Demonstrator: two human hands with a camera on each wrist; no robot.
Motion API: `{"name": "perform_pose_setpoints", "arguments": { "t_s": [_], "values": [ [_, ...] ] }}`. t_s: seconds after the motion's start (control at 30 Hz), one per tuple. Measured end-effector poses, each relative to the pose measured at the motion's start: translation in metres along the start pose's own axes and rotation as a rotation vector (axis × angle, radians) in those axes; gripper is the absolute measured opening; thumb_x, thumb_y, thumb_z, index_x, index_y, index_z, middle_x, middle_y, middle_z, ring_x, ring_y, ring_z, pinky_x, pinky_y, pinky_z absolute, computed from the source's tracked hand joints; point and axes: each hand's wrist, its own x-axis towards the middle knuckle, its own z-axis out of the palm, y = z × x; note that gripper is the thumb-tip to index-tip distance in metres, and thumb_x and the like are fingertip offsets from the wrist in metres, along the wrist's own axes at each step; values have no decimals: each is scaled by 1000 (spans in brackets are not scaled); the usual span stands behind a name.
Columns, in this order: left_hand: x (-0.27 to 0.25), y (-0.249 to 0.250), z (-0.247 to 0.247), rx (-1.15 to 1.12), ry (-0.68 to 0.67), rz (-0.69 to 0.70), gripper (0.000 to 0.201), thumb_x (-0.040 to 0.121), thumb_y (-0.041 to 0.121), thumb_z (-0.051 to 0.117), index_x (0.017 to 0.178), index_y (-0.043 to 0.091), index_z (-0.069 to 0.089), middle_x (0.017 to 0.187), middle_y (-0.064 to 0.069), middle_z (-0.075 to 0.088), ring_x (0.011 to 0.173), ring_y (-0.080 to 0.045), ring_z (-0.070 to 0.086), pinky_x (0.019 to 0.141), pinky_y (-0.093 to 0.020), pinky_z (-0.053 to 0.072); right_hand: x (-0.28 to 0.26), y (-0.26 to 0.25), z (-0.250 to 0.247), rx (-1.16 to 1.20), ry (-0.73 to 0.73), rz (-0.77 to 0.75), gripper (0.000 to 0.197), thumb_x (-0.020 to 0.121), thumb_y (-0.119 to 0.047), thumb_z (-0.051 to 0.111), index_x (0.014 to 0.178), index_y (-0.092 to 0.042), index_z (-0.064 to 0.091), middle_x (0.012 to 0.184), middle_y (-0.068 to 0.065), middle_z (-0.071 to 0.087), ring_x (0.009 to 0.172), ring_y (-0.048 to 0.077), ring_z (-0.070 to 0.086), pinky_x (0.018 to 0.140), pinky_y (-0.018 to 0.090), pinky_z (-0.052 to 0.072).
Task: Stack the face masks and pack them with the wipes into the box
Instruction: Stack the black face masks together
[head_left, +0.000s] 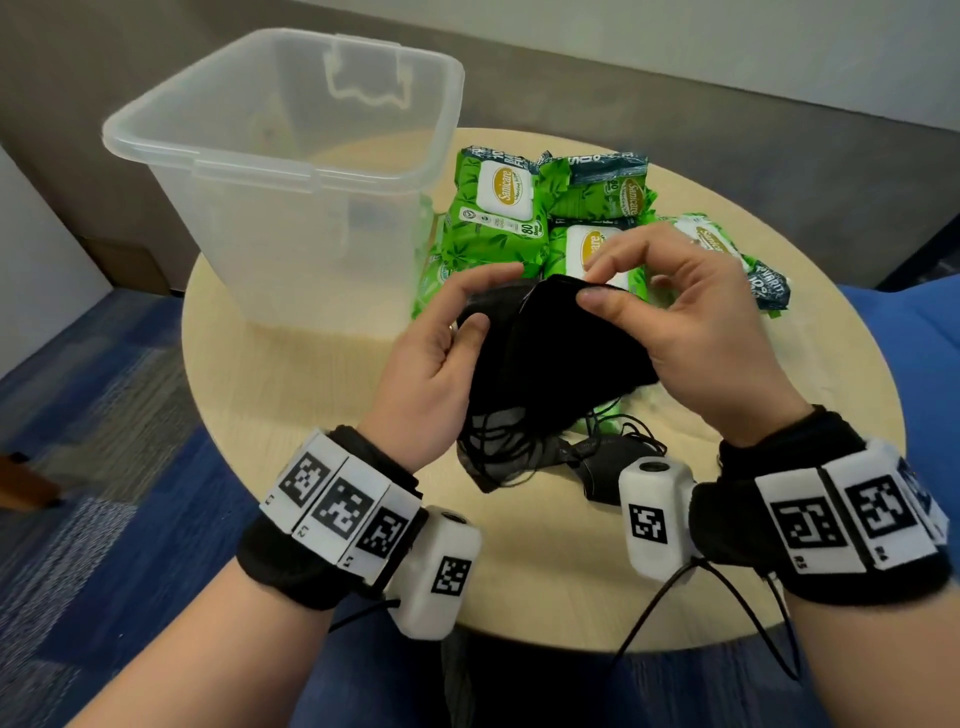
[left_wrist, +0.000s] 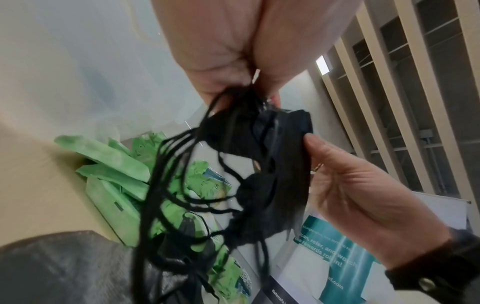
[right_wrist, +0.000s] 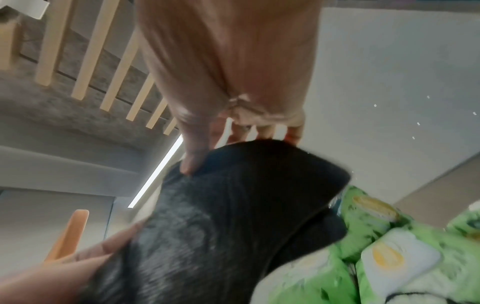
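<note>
Above the round table I hold a stack of black face masks (head_left: 550, 353) between both hands, its ear loops dangling toward me. My left hand (head_left: 493, 299) grips the stack's left edge with thumb and curled fingers. At the top edge, my right hand (head_left: 597, 285) pinches the masks between thumb and fingertips. The left wrist view shows the masks (left_wrist: 275, 164) bunched, with tangled loops. In the right wrist view the thumb (right_wrist: 192, 160) presses the stack (right_wrist: 246, 205). One more black mask (head_left: 608, 457) lies on the table below. Several green wipes packs (head_left: 498, 208) lie behind the hands. The clear plastic box (head_left: 291, 171) stands open at back left.
The light wooden table (head_left: 311, 415) has bare surface on its left and near side. A blue seat (head_left: 924, 364) is at the right, and blue carpet lies to the left. Wipes packs (right_wrist: 389, 257) sit close under my right hand.
</note>
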Motion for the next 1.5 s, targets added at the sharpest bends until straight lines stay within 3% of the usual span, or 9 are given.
{"name": "perform_pose_setpoints", "arguments": {
  "t_s": [0.2,0.37,0.57,0.67,0.73,0.87,1.03,1.23,1.5],
  "values": [
    [4,2,-4,49,-47,-29,45,92,14,38,125,42,49,116,0,63,103,-17,62,87,-34,49,11,-15,0,51,-358,-15,9,74,-13,67,74,-21,64,68,-14,62,67,-4,55,69,9,41],
    [1,2,0,52,-135,8,63,96,14,34,145,44,9,147,4,40,134,-12,39,112,-44,31,15,-9,15,34,-268,34,9,77,-16,67,73,-22,62,65,-11,58,61,-5,52,61,8,38],
    [-4,4,1,9,-46,-5,59,94,37,33,144,35,1,155,-1,22,143,-13,20,118,-41,18,10,0,26,-62,-155,69,8,75,-30,62,70,-32,57,69,-12,60,68,2,54,71,25,45],
    [-6,7,3,-91,-127,-40,79,88,26,51,145,39,-2,137,5,48,121,-18,50,105,-42,41,8,1,30,-108,-109,60,7,76,-31,61,72,-33,55,76,-10,59,75,4,54,77,26,44],
    [-5,7,2,-38,-150,-26,82,87,15,51,141,44,-4,144,2,41,115,-18,55,101,-46,45,6,2,30,-142,-119,49,11,77,-34,61,84,-29,55,87,-9,55,86,4,51,81,16,40],
    [-2,7,0,20,-130,39,76,87,29,48,140,50,-3,147,-5,39,118,-19,56,101,-48,44,5,1,16,46,-343,338,60,69,-31,78,119,-18,48,102,0,64,93,12,64,82,29,54],
    [-5,-2,-4,-71,-177,-102,101,82,1,65,138,49,-4,111,-1,64,95,-14,67,79,-28,55,3,1,8,255,-190,428,46,56,-12,79,96,5,67,95,25,69,90,39,67,79,51,55],
    [-9,-13,-11,4,-206,-240,93,87,-9,53,145,38,-2,88,-3,50,51,-2,49,57,-16,46,3,13,-1,282,-21,436,22,58,-3,78,78,-5,69,65,3,71,58,13,64,56,27,56],
    [-10,-14,-16,80,-168,-201,84,88,-8,51,138,44,8,81,2,43,61,-2,41,62,-13,41,1,19,-1,311,62,392,19,69,7,73,70,-10,65,58,-6,69,53,8,64,53,21,54]
  ]
}}
